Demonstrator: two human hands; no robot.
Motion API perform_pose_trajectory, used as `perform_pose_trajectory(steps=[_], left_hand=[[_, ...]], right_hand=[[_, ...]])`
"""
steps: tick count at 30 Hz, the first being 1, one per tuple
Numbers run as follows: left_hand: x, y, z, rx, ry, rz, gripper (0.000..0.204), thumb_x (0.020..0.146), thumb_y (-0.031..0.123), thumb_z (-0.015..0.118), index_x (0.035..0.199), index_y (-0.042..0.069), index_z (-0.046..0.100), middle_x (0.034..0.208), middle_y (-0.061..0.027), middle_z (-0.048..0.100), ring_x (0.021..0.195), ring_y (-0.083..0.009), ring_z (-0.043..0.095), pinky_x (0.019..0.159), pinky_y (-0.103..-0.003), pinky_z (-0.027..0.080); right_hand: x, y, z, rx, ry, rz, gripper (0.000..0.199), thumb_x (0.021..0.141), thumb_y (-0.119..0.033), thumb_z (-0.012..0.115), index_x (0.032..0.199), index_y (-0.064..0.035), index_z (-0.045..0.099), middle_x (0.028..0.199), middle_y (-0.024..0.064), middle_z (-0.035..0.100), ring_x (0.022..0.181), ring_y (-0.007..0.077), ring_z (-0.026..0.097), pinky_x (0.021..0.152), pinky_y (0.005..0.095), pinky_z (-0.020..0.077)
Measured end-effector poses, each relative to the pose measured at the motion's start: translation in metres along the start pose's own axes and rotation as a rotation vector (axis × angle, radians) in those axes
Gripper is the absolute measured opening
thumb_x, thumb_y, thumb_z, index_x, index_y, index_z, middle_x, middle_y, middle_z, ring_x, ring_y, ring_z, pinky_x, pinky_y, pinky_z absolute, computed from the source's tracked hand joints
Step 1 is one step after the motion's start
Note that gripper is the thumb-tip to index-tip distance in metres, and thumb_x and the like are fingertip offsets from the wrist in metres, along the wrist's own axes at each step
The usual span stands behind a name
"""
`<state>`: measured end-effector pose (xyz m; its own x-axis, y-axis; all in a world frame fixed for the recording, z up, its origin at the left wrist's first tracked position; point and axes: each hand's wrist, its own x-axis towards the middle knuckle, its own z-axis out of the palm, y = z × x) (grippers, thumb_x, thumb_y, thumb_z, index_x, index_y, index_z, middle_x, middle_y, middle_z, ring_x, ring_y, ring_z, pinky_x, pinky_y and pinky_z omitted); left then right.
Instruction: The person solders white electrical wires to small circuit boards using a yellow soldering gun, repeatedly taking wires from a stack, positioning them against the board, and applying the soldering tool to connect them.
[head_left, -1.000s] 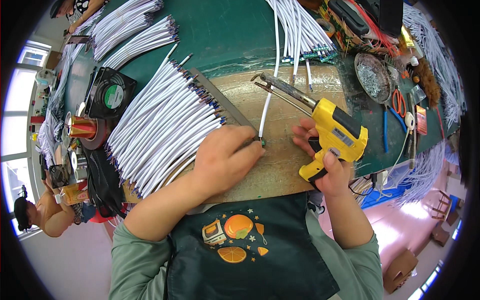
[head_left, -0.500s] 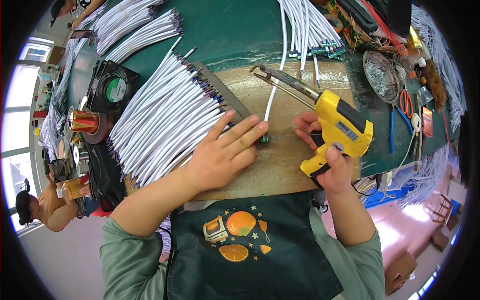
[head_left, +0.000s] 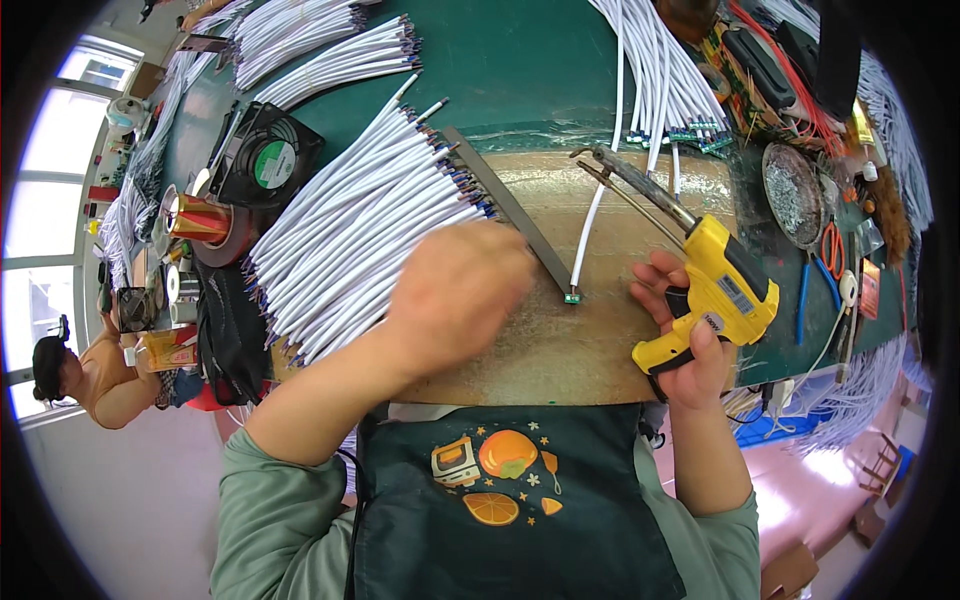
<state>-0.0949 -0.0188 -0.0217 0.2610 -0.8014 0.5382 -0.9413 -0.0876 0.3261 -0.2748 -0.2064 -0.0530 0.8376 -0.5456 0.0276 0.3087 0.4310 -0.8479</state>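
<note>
- Left hand (head_left: 462, 290): motion-blurred, back uppermost, forearm slanting in from near left; fingers too smeared to tell.
- Right hand (head_left: 692, 382): palm upturned, holding yellow soldering gun (head_left: 735, 300), tip (head_left: 583, 154) toward far left.
- Single white cable (head_left: 592, 235): on brown board (head_left: 560, 350), green end (head_left: 572, 297) between hands.

On the table (head_left: 480, 85) before us a board (head_left: 600, 355), a cable pile (head_left: 360, 225) at left, a bar (head_left: 515, 215) along the pile's right, one cable (head_left: 590, 235) right of that, a soldering gun (head_left: 715, 290) in our right hand (head_left: 695, 370), a fan (head_left: 265, 155) left of the pile.
</note>
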Motion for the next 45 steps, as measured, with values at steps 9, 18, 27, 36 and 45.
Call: perform_pose_trajectory(steps=[9, 18, 27, 36, 45], left_hand=[[-0.005, -0.046, -0.020, 0.208, -0.076, -0.455, 0.011, 0.076, 0.006, 0.067, 0.084, 0.004, 0.061, 0.082, -0.0091, 0.059, 0.081, -0.0274, 0.055, 0.074, -0.036, 0.045], [0.016, -0.006, -0.045, -0.103, 0.010, -0.493, 0.007, 0.081, 0.000, 0.063, 0.086, 0.001, 0.059, 0.079, -0.0080, 0.060, 0.070, -0.0195, 0.056, 0.065, -0.027, 0.045], [0.018, 0.069, -0.047, -0.525, -0.445, -0.601, 0.015, 0.080, 0.000, 0.065, 0.095, 0.001, 0.064, 0.084, -0.0086, 0.060, 0.072, -0.0173, 0.058, 0.063, -0.027, 0.046], [-0.003, 0.066, -0.012, -0.822, -0.369, -0.837, 0.016, 0.083, 0.013, 0.067, 0.095, 0.003, 0.063, 0.081, -0.0066, 0.058, 0.068, -0.0144, 0.057, 0.061, -0.027, 0.047], [-0.001, 0.063, -0.005, -1.240, -0.335, -1.190, 0.013, 0.088, 0.010, 0.065, 0.094, 0.002, 0.057, 0.079, -0.0011, 0.058, 0.068, -0.0053, 0.053, 0.061, -0.019, 0.044]], right_hand=[[0.002, 0.003, -0.002, 0.009, 0.002, 0.010, 0.058, 0.080, -0.031, 0.069, 0.122, 0.0039, 0.048, 0.120, 0.0203, 0.054, 0.106, 0.0331, 0.059, 0.092, 0.0446, 0.0474], [-0.007, 0.001, -0.004, -0.017, 0.043, 0.063, 0.059, 0.080, -0.030, 0.069, 0.124, 0.0021, 0.046, 0.099, 0.0168, 0.063, 0.083, 0.0273, 0.065, 0.077, 0.0397, 0.0536], [-0.026, -0.011, 0.036, -0.148, -0.124, 0.251, 0.030, 0.083, -0.001, 0.066, 0.111, -0.0048, 0.057, 0.097, 0.0034, 0.061, 0.089, 0.0108, 0.059, 0.076, 0.0246, 0.0491], [-0.027, -0.002, 0.040, -0.269, -0.047, 0.196, 0.027, 0.083, 0.003, 0.064, 0.108, -0.0029, 0.056, 0.092, 0.0031, 0.062, 0.085, 0.0088, 0.058, 0.072, 0.0234, 0.0474], [-0.041, 0.016, 0.041, -0.383, -0.070, 0.058, 0.027, 0.083, 0.006, 0.063, 0.108, 0.0010, 0.055, 0.093, 0.0039, 0.063, 0.082, 0.0089, 0.059, 0.071, 0.0226, 0.0478]])
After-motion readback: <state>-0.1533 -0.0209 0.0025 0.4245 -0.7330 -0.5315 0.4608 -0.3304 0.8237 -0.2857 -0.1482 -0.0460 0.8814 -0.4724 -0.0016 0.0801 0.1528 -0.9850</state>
